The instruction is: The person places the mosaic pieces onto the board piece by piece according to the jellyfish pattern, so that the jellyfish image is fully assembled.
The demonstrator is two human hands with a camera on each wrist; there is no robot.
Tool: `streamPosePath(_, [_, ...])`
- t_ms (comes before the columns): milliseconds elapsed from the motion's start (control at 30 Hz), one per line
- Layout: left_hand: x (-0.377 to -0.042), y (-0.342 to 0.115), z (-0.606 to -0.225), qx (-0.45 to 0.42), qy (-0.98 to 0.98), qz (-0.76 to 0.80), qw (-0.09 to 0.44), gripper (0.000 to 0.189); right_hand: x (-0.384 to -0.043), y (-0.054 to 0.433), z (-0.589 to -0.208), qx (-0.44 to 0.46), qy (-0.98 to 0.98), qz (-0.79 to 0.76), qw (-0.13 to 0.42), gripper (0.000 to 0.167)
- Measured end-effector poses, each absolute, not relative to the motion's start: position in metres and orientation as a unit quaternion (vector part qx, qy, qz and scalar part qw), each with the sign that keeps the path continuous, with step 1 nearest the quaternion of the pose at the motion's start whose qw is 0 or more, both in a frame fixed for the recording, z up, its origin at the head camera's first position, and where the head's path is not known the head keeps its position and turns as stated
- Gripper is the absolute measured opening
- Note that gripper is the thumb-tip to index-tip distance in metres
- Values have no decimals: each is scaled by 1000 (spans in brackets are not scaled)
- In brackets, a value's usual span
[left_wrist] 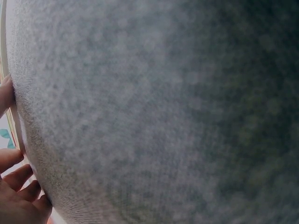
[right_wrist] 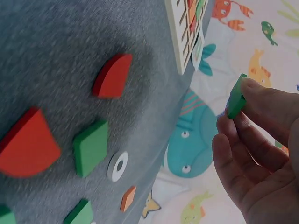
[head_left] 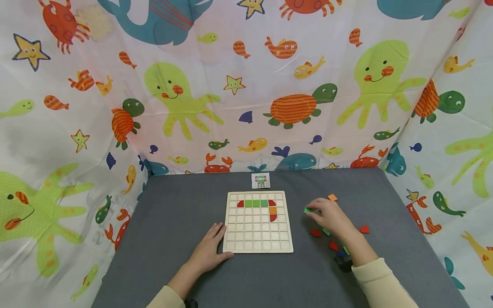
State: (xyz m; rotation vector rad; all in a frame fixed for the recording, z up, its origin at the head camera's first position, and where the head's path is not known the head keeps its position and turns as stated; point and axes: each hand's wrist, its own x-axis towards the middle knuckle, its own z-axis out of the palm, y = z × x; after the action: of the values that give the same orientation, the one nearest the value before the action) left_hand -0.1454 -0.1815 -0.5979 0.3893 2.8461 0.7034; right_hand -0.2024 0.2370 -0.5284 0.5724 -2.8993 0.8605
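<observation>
My right hand [head_left: 330, 217] is raised over the right side of the table and pinches a green square tile [right_wrist: 237, 97] between thumb and fingers. To the left lies a pale wooden grid board [head_left: 252, 236]. Along an upper row sit several green squares [head_left: 252, 203] between a red quarter-round [head_left: 240, 204] and another red one at the right. Below that right one are an orange square [head_left: 273, 210] and a further red quarter-round [head_left: 273, 217]. My left hand [head_left: 209, 248] rests at the board's lower left edge, fingers extended and thumb at the bottom corner.
Behind the board lies a small picture card [head_left: 260, 180]. Loose pieces are scattered around my right forearm: red quarter-rounds [right_wrist: 113, 77], green squares [right_wrist: 91, 148], an orange square [head_left: 332, 197], a blue piece [head_left: 340, 253] and a white ring [right_wrist: 117, 166]. A printed sea-animal curtain [head_left: 239, 107] surrounds the grey table.
</observation>
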Motion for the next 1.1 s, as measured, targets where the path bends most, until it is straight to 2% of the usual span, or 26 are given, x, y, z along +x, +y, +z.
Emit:
streamPosePath(333, [-146, -182, -600, 132, 959, 233, 89, 96, -213, 212, -530, 203, -935, 289, 40, 19])
streamPosePath(1100, [-145, -181, -599, 124, 958, 239, 93, 95, -236, 151, -546, 246, -917, 313, -17, 22])
